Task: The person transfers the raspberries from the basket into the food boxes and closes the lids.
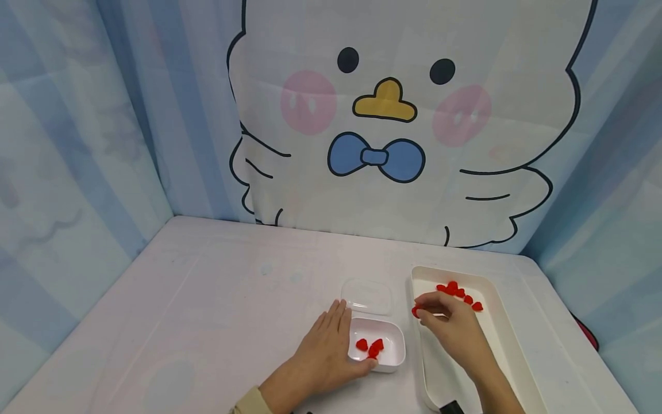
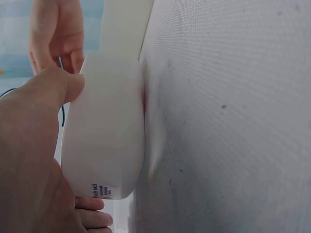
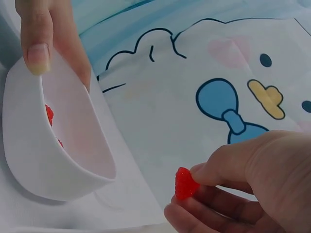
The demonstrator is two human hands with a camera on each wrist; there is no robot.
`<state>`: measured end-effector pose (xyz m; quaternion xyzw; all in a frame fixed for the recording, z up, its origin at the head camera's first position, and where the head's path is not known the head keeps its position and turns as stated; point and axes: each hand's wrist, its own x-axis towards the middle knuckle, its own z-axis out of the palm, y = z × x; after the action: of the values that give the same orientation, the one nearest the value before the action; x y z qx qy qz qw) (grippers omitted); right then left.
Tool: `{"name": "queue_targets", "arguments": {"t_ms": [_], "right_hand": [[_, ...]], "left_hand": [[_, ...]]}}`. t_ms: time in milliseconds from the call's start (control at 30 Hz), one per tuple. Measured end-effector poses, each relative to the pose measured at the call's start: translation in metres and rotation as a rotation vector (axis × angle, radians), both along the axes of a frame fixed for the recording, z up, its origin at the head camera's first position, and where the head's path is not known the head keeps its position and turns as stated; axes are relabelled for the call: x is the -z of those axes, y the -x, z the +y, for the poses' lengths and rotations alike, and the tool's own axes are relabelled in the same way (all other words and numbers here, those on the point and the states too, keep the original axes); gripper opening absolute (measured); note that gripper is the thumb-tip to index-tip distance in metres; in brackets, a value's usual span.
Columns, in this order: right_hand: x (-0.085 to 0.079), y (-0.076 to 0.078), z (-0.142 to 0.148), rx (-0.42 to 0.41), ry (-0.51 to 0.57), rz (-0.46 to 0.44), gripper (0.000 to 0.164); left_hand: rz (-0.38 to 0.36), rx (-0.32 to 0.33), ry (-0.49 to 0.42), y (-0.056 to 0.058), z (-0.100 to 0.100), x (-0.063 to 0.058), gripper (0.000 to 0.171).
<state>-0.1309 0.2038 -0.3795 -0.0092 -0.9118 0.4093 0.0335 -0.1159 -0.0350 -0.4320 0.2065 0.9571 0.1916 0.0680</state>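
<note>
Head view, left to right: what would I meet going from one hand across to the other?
Left hand → small white box → held red berry → right hand.

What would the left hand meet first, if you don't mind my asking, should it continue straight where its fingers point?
Probably the clear lid, though depth is unclear and the left hand might pass above it.

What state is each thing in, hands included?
Left hand: holds the box, thumb at its rim
Right hand: pinches a berry
Box: upright, open, berries inside
Lid: off, lying beyond the box
Tray: uncovered, loose berries toward its far end
</note>
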Motion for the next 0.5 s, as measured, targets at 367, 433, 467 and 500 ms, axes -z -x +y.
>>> {"name": "queue_targets", "arguments": {"t_ms": [367, 433, 467, 500], "right_hand": [[0.001, -0.004, -0.016, -0.004, 0.089, -0.060, 0.024], [0.002, -0.004, -0.018, -0.007, 0.090, -0.065, 0.023], [0.003, -0.005, -0.019, -0.012, 0.089, -0.064, 0.023], [0.004, -0.005, -0.020, -0.015, 0.091, -0.067, 0.023]], "left_hand": [[-0.017, -0.009, 0.002, 0.000, 0.000, -0.001, 0.103], [-0.025, -0.010, -0.007, 0.001, 0.000, -0.001, 0.103], [-0.028, -0.011, -0.008, 0.001, 0.000, -0.001, 0.103], [-0.024, -0.010, -0.008, 0.001, 0.000, -0.001, 0.103]]}}
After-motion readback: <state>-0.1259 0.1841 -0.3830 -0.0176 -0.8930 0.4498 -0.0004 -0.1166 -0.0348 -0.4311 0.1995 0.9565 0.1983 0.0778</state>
